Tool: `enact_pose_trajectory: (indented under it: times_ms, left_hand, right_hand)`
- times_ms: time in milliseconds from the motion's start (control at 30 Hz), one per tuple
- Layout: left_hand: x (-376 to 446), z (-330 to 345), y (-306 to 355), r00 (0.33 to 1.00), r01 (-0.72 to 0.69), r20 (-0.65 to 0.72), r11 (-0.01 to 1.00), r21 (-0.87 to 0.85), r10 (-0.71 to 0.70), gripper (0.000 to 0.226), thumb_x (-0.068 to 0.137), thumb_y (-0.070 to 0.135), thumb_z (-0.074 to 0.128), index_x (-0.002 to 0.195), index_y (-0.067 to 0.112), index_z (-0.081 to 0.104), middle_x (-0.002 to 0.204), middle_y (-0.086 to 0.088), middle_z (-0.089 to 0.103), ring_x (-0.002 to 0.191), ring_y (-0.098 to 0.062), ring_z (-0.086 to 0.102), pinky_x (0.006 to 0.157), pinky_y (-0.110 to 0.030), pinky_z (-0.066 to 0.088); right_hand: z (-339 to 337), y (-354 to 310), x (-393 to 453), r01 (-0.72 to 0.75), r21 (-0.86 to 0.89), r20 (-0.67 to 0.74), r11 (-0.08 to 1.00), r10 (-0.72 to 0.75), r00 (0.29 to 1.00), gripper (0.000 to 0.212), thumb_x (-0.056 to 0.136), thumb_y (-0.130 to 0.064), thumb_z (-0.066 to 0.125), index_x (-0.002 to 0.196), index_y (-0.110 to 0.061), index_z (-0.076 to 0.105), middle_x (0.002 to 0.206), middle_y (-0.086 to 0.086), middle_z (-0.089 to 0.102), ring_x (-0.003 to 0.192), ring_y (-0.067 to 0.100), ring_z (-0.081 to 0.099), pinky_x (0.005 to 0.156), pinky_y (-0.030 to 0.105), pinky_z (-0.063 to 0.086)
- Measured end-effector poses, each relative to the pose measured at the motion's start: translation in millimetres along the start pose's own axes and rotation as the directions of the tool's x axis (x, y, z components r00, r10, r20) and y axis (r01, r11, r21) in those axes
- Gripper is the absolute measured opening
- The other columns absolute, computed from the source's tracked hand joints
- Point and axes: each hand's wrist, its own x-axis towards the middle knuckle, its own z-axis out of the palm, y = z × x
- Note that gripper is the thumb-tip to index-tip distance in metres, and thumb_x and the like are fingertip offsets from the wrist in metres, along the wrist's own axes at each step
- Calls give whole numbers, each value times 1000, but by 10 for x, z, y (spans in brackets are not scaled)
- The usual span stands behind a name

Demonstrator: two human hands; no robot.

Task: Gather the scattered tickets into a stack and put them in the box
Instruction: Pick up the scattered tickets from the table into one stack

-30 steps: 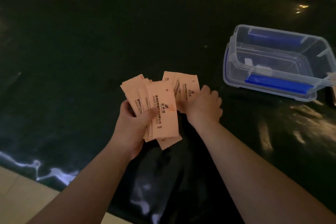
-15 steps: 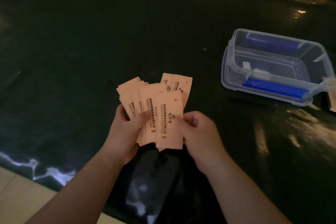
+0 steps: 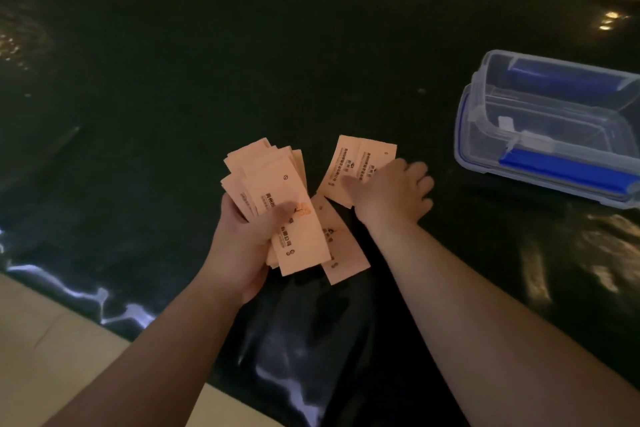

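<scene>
My left hand (image 3: 242,239) grips a fanned bundle of pale pink tickets (image 3: 277,191), thumb pressed on the top one. Two overlapping tickets (image 3: 349,163) lie on the dark table just right of the bundle, and my right hand (image 3: 391,194) rests flat on them with its fingers spread. One more ticket (image 3: 341,246) lies partly under the bundle's lower edge. The clear plastic box (image 3: 485,163) with blue clips stands open and holds no tickets, at the right, a hand's width beyond my right hand.
A glossy dark green sheet (image 3: 207,80) covers the table and hangs over its near edge. Pale floor (image 3: 52,350) shows at the lower left. The box sits in its own lid, cut off by the right frame edge.
My right hand left the bundle after laying a ticket on it and moved forward onto the two tickets on the table. The view shifted left, so the box sits further right.
</scene>
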Motion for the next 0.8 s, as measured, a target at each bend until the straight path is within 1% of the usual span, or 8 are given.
enact_pose_trajectory:
  times_ms: [100, 200, 367, 433, 533, 600, 733, 800]
  left_hand:
    - [32, -45, 26, 1000, 7, 10, 1000, 3, -7, 88, 65, 14, 81, 143, 34, 45, 130, -12, 71, 110, -31, 76, 84, -57, 63]
    - [50, -26, 38, 1000, 12, 11, 1000, 1, -12, 89, 64, 14, 82, 142, 34, 44, 132, -11, 70, 112, -32, 75, 89, -61, 60]
    - [79, 31, 15, 1000, 10, 22, 1000, -17, -10, 82, 66, 10, 80, 138, 33, 46, 126, -9, 74, 107, -28, 77, 82, -56, 64]
    - [65, 69, -22, 997, 14, 70, 1000, -27, -12, 73, 72, 7, 77, 135, 29, 48, 125, -11, 76, 107, -30, 77, 78, -52, 65]
    - [60, 86, -65, 983, 11, 185, 998, -56, -1, 77, 77, 15, 87, 142, 23, 46, 129, -19, 73, 117, -37, 72, 82, -52, 64]
    - [70, 56, -76, 977, 4, 213, 999, -46, 6, 98, 60, 26, 99, 143, 20, 46, 132, -22, 70, 121, -38, 70, 87, -53, 62]
    - [115, -111, -33, 986, -89, 146, 996, 32, 83, 66, 77, 9, 80, 136, 16, 53, 123, -18, 75, 116, -36, 72, 83, -47, 64]
    - [132, -210, -20, 989, -89, 123, 994, 57, 82, 79, 74, 9, 83, 144, 18, 47, 132, -22, 69, 120, -39, 70, 86, -51, 63]
  right_hand:
    - [36, -72, 144, -50, 124, 49, 991, 44, 998, 81, 74, -46, 81, 138, -15, 43, 138, 11, 47, 124, 32, 46, 100, 47, 42]
    - [-31, 23, 145, -66, 383, 63, 921, 45, 997, 48, 90, -27, 71, 131, -21, 48, 128, 5, 59, 114, 25, 59, 86, 39, 54]
    - [-468, 387, -427, -130, 793, 231, 595, -95, 968, 15, 102, -32, 50, 102, -45, 57, 104, -17, 60, 91, 4, 61, 69, 25, 50]
    - [-530, 424, -702, -119, 796, 307, 593, -226, 925, 20, 101, -34, 49, 89, -49, 54, 96, -18, 61, 83, 0, 63, 63, 21, 51]
    - [-397, 394, -869, -141, 791, 360, 595, -268, 894, 11, 101, -37, 50, 99, -48, 55, 98, -16, 66, 76, -4, 68, 53, 16, 54]
    - [-274, 329, -888, -60, 760, 335, 647, -311, 889, 9, 101, -39, 50, 108, -43, 54, 104, -15, 64, 80, -5, 67, 55, 14, 54]
    - [-139, 259, -919, 142, 685, 293, 715, -448, 845, 4, 99, -41, 54, 96, -43, 52, 114, -16, 50, 96, -2, 59, 68, 13, 52]
    - [-125, 245, -897, 190, 628, 348, 754, -492, 798, 14, 98, -44, 55, 86, -44, 49, 111, -18, 46, 96, -2, 56, 67, 12, 47]
